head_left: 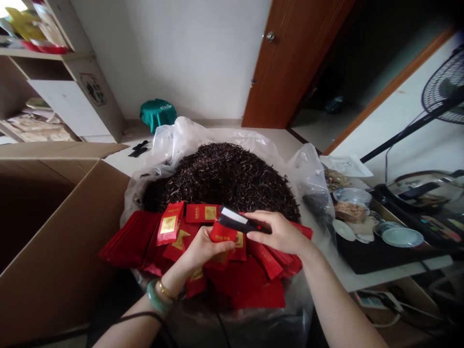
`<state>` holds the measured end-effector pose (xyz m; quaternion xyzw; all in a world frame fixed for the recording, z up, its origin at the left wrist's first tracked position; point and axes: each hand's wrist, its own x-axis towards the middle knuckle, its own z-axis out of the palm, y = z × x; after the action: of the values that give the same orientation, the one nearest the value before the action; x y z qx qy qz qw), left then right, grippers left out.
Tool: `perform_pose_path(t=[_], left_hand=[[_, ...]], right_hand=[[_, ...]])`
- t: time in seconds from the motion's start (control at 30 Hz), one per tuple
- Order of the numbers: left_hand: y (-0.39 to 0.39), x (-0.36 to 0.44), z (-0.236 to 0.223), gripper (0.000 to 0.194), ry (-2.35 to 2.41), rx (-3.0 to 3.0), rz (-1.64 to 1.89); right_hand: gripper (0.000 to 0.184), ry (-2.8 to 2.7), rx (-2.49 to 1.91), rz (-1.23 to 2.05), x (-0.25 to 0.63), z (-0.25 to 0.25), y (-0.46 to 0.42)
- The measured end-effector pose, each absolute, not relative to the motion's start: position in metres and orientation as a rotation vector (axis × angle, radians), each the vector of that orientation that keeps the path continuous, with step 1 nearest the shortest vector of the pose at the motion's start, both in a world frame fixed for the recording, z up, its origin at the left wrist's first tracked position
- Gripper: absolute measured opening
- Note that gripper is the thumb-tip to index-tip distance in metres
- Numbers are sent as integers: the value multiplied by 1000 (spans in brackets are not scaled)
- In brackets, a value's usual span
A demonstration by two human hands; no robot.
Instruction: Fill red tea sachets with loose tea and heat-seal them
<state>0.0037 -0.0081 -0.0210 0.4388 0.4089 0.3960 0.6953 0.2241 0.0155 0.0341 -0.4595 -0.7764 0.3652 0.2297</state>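
My left hand [205, 247] pinches a small red packet [224, 233] by its lower part, holding it upright. My right hand [281, 233] grips a black hand-held clamp tool [239, 221], whose jaws sit over the top edge of that packet. Both hands hover above a heap of red and gold packets [203, 251] spread across the near side of a big clear plastic bag [174, 140]. The bag is full of dark loose tea leaves [224, 176]. A green bangle and a gold bracelet circle my left wrist.
An open cardboard box [54, 232] stands at the left. A dark tea tray [380, 251] with bowls and cups sits at the right, a fan [445, 87] behind it. A green stool [157, 113], a brown door [290, 63] and shelves [43, 87] lie beyond.
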Motion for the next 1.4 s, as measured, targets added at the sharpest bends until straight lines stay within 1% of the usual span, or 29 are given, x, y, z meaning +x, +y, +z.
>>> perform_pose_path(t=[0.1,0.33,0.5,0.63,0.87,1.0,1.2,1.4], left_hand=[[-8,4,-23,39,905,1041,900],[-10,4,-19,32,870,1018,863],[-11,5,-16,28,875,984,869],[-11,4,-15,26,880,984,864],[-10,4,-14,30,925,1001,842],[-9,3,-12,34,939,989,833],[-9,0,-8,39,993,975,823],[-8,0,-9,43,993,1004,818]], right_hand=[[44,-2188,-1236,992,211,39,5],[29,-2162,-1337,863,198,41,-2],[28,-2161,-1322,793,195,42,-3],[27,-2157,-1303,800,194,41,-3],[26,-2145,-1287,806,194,38,-2],[27,-2103,-1310,881,195,37,0],[36,-1902,-1328,1080,205,42,6],[45,-1959,-1378,1107,212,46,6]])
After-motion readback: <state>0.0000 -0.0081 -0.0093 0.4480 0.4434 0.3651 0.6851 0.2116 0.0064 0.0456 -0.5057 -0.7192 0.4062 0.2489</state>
